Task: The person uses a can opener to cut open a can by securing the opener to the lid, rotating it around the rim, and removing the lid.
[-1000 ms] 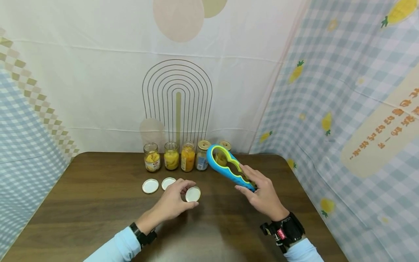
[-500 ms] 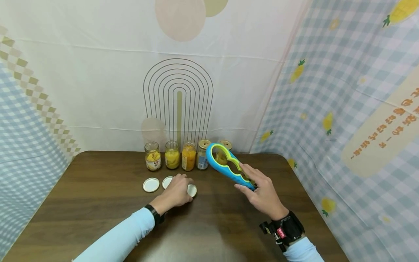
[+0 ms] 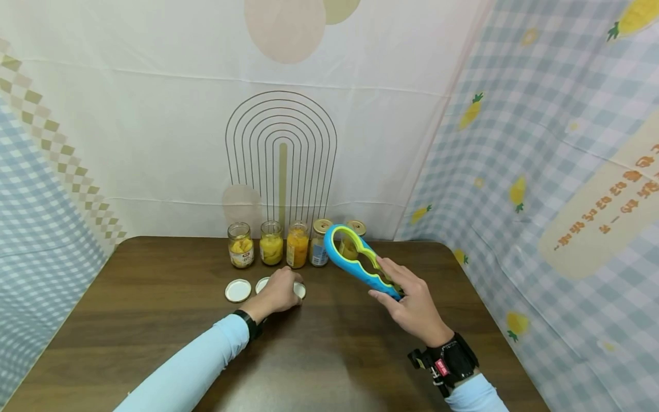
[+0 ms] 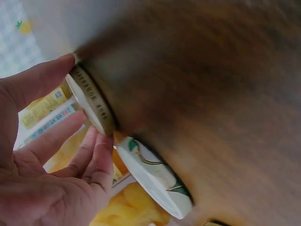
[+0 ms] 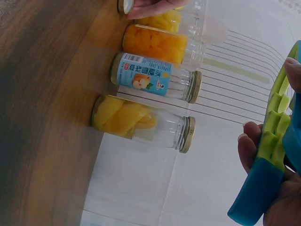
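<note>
Near the middle of the table, my left hand [image 3: 279, 290] pinches a jar lid [image 4: 91, 101] by its rim, thumb on one side and fingertips on the other. The lid is low at the tabletop, white inside facing up. A second lid [image 4: 153, 176] lies right beside it, partly hidden by the hand in the head view; a third lid [image 3: 238, 290] lies farther left. My right hand [image 3: 412, 303] grips a blue and green jar opener [image 3: 362, 274] by its handle end, raised above the table. Its looped end overlaps the rightmost jar in the head view.
Jars of yellow and orange fruit line the table's back edge. The left jar [image 3: 240, 253], second jar [image 3: 271, 249] and third jar [image 3: 297, 249] are uncapped. Two on the right, a blue-labelled jar [image 5: 146, 75] and a peach-coloured one [image 5: 124, 117], wear gold lids. A cloth wall [image 3: 175, 143] rises behind.
My left hand has moved down and slightly away with its lid, bringing it to the tabletop beside the second lid. My right hand and the jar opener have barely moved.
</note>
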Demonstrator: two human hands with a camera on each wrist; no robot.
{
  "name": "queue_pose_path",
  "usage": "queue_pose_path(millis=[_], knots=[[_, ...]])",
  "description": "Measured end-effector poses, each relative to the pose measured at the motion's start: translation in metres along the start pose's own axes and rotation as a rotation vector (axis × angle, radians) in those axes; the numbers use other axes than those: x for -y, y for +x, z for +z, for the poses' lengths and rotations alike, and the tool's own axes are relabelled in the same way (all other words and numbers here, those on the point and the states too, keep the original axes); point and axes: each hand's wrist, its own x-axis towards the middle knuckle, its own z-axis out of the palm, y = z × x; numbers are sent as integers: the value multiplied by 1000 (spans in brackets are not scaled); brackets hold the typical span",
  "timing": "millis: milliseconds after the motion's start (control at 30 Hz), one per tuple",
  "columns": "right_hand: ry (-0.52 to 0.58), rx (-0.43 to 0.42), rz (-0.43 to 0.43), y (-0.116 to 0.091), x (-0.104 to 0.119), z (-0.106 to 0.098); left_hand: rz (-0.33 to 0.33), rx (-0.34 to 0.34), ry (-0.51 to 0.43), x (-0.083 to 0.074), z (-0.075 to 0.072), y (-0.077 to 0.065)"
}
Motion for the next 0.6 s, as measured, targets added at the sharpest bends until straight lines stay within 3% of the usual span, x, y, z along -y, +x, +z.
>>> queue_pose_path(millis=[600], knots=[[9, 7, 20, -2, -2, 0, -27, -8, -30, 5, 1, 5]])
